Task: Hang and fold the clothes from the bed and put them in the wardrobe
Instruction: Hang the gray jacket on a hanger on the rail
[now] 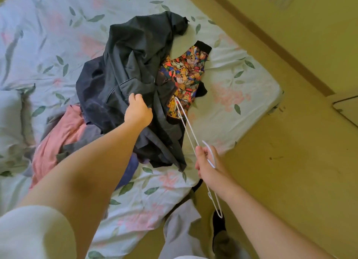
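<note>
A pile of clothes lies on the bed (242,88), which has a pale floral sheet. On top is a dark grey jacket (135,55), crumpled. My left hand (138,111) pinches its fabric near the middle of the pile. Beside it lies a bright multicoloured patterned garment (186,74) with black cuffs. A pink garment (60,134) and purple pieces stick out at the pile's near left. My right hand (207,164) grips a thin white wire hanger (187,123) at its hook, over the bed's near corner. The hanger's far tip rests over the patterned garment.
A pillow (11,123) in the same floral fabric lies at the left. Yellowish floor (290,162) runs along the bed's right side, with a wall base beyond. My legs and a dark-socked foot (219,225) stand by the bed's near corner.
</note>
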{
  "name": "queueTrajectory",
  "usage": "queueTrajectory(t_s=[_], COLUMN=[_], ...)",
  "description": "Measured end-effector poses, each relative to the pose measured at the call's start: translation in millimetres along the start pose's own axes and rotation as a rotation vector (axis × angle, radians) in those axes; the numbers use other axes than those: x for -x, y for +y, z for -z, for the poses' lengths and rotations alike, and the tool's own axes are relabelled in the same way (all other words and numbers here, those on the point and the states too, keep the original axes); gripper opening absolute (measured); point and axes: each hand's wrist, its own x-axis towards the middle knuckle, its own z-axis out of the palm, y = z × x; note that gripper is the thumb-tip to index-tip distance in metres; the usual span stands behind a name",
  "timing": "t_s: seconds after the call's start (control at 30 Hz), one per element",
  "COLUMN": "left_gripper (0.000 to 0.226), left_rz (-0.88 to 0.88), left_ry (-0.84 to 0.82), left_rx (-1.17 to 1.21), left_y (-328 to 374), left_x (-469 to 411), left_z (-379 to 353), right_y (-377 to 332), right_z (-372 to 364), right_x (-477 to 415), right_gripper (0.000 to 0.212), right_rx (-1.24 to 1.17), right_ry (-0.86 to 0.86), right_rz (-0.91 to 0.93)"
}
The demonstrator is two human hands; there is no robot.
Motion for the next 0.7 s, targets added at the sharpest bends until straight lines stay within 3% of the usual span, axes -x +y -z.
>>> queueTrajectory(t_s=[0.13, 0.3, 0.37, 0.5, 0.6, 0.7], left_gripper=[0.065, 0.095, 0.085, 0.037, 0.047, 0.063], left_rz=[-0.053, 0.164, 0.167, 0.029, 0.185, 0.329], left_ry=[0.02, -0.028, -0.054, -0.107, -0.162, -0.252], left_rx=[-0.096, 0.058, 0.046, -0.081, 0.113, 0.491], left_y=[-8, -45, -63, -98, -117, -102], left_x=[-47, -85, -85, -67, -49, -36], left_z=[14, 24, 26, 26, 15, 2], right_y=[-23, -38, -40, -43, -50, -60], right_z=[-19, -31, -35, -45, -55, -63], right_x=[-33, -54, -56, -56, -56, -54], right_gripper=[0.042, 0.042, 0.042, 0.045, 0.048, 0.05], right_rx=[0.01, 0.08, 0.094, 0.09, 0.124, 0.159], right_ry=[0.007, 0.03, 0.042, 0.053, 0.043, 0.05], right_rz=[0.041, 0.075, 0.075, 0.049, 0.034, 0.059])
